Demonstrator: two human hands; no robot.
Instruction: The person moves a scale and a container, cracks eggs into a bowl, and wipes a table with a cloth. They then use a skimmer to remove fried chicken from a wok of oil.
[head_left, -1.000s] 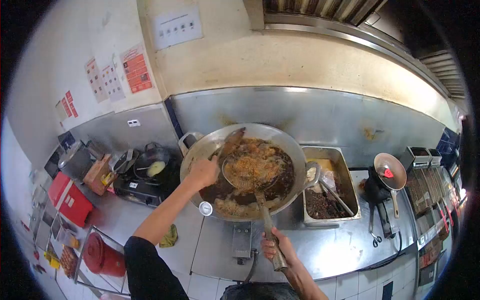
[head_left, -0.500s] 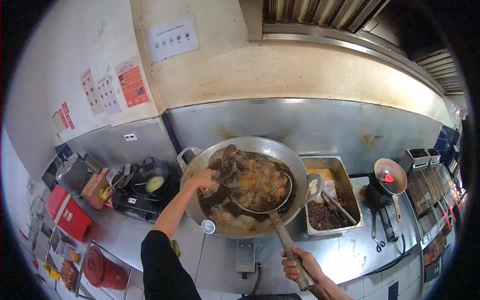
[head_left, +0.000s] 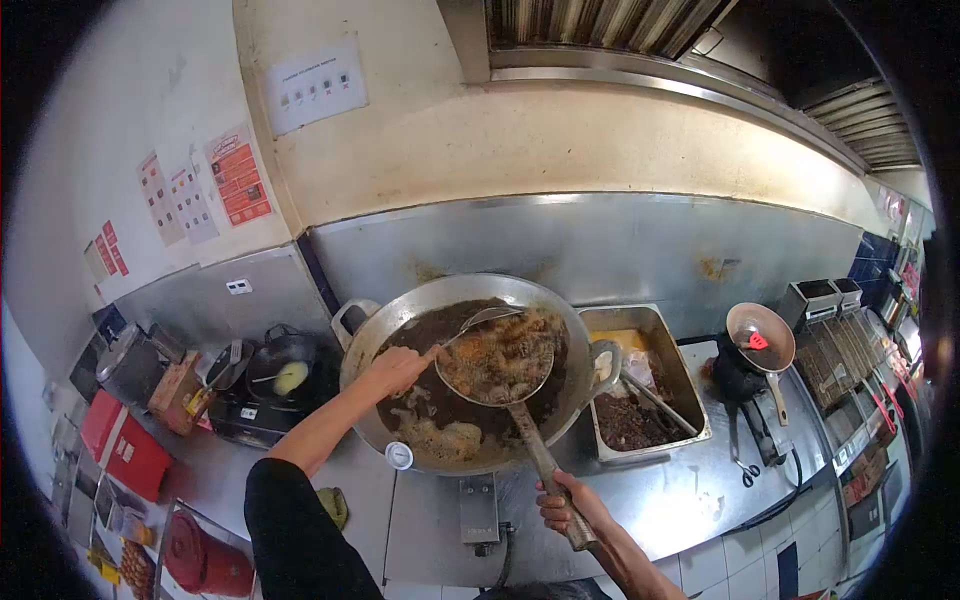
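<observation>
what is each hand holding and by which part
The right hand grips the skimmer near its handle's end; left hand holds a ladle by its handle.

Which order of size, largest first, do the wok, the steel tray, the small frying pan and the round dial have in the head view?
1. wok
2. steel tray
3. small frying pan, though the lens edge may shrink it
4. round dial
</observation>
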